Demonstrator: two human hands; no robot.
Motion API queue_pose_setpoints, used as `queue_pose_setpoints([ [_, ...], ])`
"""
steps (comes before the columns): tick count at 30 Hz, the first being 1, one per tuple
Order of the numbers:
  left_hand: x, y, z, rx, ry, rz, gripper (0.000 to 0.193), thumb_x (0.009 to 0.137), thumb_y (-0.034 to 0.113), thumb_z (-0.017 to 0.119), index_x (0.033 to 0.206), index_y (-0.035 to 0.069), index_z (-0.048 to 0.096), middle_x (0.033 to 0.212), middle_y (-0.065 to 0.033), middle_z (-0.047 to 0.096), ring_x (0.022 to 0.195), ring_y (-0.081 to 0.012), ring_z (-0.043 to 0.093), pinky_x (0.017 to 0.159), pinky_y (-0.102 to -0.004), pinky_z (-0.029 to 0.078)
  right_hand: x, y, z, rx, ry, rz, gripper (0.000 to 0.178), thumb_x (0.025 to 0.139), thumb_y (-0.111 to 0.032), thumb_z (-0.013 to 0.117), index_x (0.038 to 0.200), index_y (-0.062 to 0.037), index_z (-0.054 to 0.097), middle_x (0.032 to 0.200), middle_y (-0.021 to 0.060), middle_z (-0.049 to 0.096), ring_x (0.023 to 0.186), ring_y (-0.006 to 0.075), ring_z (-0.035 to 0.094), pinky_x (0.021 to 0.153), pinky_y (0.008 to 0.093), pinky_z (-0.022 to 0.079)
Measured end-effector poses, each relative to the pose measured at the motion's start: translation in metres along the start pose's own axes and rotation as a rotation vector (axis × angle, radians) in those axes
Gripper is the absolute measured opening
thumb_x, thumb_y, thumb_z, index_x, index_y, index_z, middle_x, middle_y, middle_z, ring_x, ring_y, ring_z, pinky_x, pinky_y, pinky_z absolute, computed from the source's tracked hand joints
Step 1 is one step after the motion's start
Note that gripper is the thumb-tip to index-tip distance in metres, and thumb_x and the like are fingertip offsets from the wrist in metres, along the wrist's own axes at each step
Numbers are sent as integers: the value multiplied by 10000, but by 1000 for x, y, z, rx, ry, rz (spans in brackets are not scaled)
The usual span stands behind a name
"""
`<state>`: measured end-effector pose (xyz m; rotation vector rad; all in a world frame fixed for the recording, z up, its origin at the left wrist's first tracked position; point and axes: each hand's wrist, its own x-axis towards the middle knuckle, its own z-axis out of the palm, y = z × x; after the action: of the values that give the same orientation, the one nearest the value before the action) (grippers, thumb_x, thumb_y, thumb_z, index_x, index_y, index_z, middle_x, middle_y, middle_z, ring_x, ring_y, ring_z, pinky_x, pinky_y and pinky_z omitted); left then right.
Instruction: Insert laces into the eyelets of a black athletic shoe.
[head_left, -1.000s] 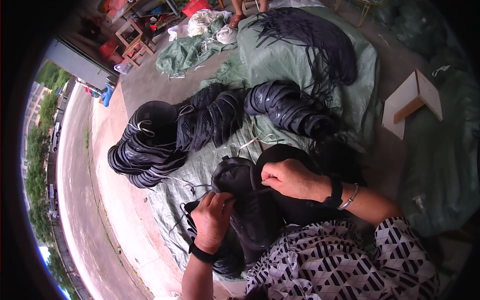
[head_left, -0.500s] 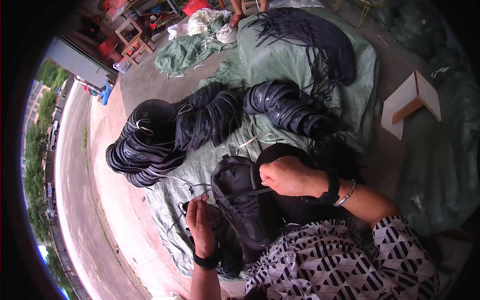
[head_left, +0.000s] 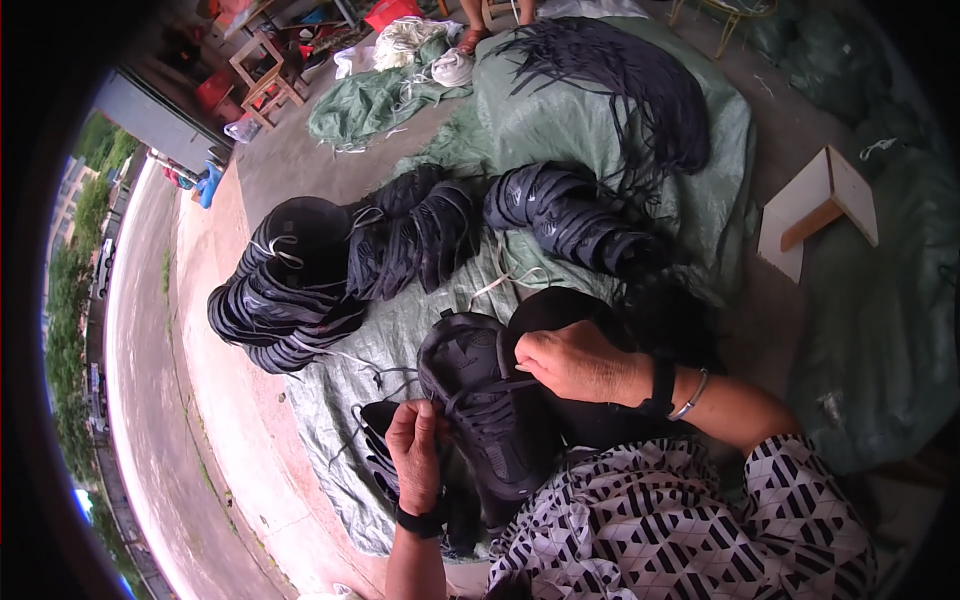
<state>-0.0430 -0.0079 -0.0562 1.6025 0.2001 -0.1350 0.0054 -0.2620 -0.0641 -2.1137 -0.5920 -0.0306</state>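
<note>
A black shoe upper (head_left: 468, 352) lies in front of me by my lap, its dark laces (head_left: 488, 415) threaded across the front. My right hand (head_left: 585, 362) is closed at the upper's right side, pinching a black shoelace that runs taut from the eyelets. On the left side, my left hand (head_left: 414, 455) has its thumb and fingers pressed together close to the upper's edge; what they hold, if anything, is too small and dark to make out. Another dark upper (head_left: 380, 425) lies partly hidden behind the left hand.
Bundles of stacked black uppers (head_left: 290, 290) and more stacked uppers (head_left: 570, 215) rest on a green tarp (head_left: 400, 345). Beyond them lies a heap of dark laces (head_left: 650, 90). A white-and-brown board piece (head_left: 820, 205) stands right; a wooden chair (head_left: 265, 80) is far left.
My left hand has moved slightly right and down, closer to the upper. My right hand has shifted barely left and keeps its pinch on the lace.
</note>
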Motion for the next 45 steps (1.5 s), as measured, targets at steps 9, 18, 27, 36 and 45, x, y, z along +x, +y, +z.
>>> queue_pose_setpoints([
  [9,0,5,3,203,-79,27,203,948,211,535,809,64,518,692,52,441,645,-45,372,594,-202,316,5,-3,-7,3,-31,31,114,841,-117,610,799,-52,526,644,116,604,630,300,629,548,387,477],
  [18,1,2,-9,-58,-69,-118,228,934,248,561,771,92,526,701,88,452,640,-19,355,604,-188,289,10,-1,8,3,-79,-75,107,812,-69,630,818,-66,523,708,71,595,667,268,638,550,356,488],
  [27,4,-3,-9,-44,-132,-67,241,927,224,587,777,37,565,737,60,531,707,-35,424,663,-201,347,25,-13,-20,-272,-116,-474,62,709,-37,612,764,-41,584,1018,82,521,863,213,559,706,326,491],
  [36,13,13,-1,-55,-48,-108,186,884,139,606,725,55,554,699,61,498,662,-38,445,621,-213,360,33,-12,-18,-191,-206,-423,85,719,21,611,775,-32,576,999,83,521,812,210,575,711,320,497],
  [45,45,61,-4,980,-184,656,232,677,76,726,869,97,599,880,-88,560,894,-284,566,726,-383,493,55,-28,-32,-624,-444,-704,50,715,-102,569,729,-74,530,837,40,478,761,173,532,674,298,456],
])
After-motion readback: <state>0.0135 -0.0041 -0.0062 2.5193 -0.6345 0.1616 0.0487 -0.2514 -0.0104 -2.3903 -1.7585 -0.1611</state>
